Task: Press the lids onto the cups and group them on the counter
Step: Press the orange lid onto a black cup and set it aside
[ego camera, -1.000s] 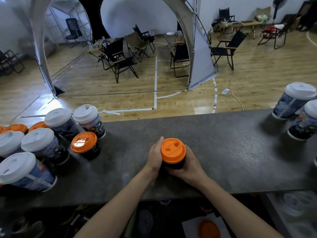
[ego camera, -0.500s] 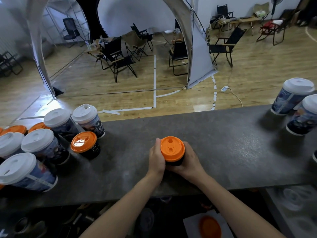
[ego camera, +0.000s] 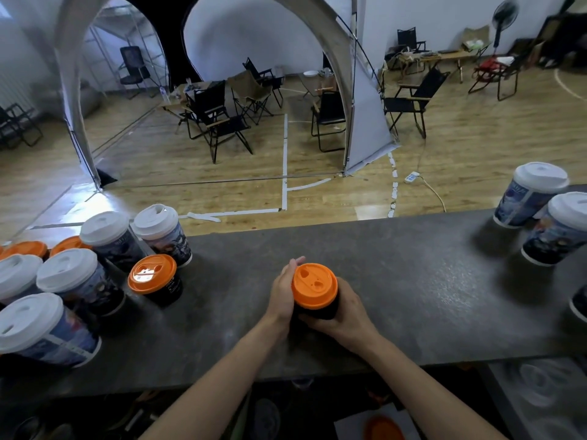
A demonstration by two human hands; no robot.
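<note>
A small black cup with an orange lid stands at the middle of the dark counter. My right hand grips the cup's right side and base. My left hand lies against its left side, fingers straight up along the lid's rim. At the left stands a group of lidded cups: another orange-lidded black cup and several white-lidded printed cups. Two more white-lidded cups stand at the far right.
Two orange lids show behind the left group. Part of another cup shows at the right edge. Below the counter lie an orange lid on white paper and stacked clear lids. Beyond the counter are a wooden floor, folding chairs and a tent.
The cup has turned in my hands, its lid's holes now face a different way. My left fingers have straightened up along the lid's rim. The view has shifted slightly.
</note>
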